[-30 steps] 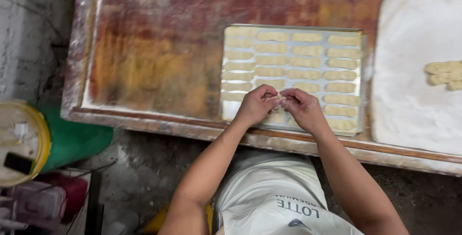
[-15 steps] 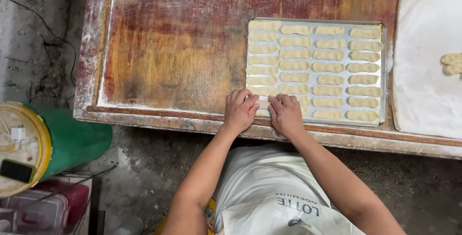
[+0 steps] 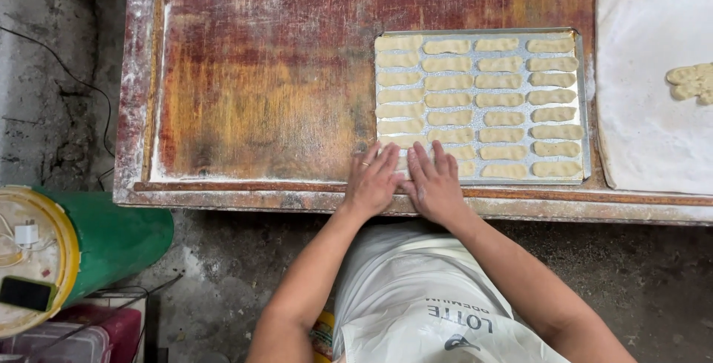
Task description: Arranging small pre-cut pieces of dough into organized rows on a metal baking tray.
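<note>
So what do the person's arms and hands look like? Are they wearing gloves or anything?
No gloves. Both the left hand and the right hand are bare, and both forearms are bare too, with no sleeves showing. There's a thin ring on a finger of the left hand. I can't see a watch or bracelet. Below the arms, a white apron with dark printing covers the person's front.

My left hand [image 3: 371, 182] lies flat, palm down, its fingers [image 3: 384, 161] stretched forward and close together, with a ring showing on one of them. My right hand [image 3: 436, 185] lies flat just beside it, palm down too, fingers slightly fanned and pointing away from me. The thumbs nearly meet between the two hands. Both forearms are bare and run back toward my body, the elbows spread outward, wrists straight and low.
</note>
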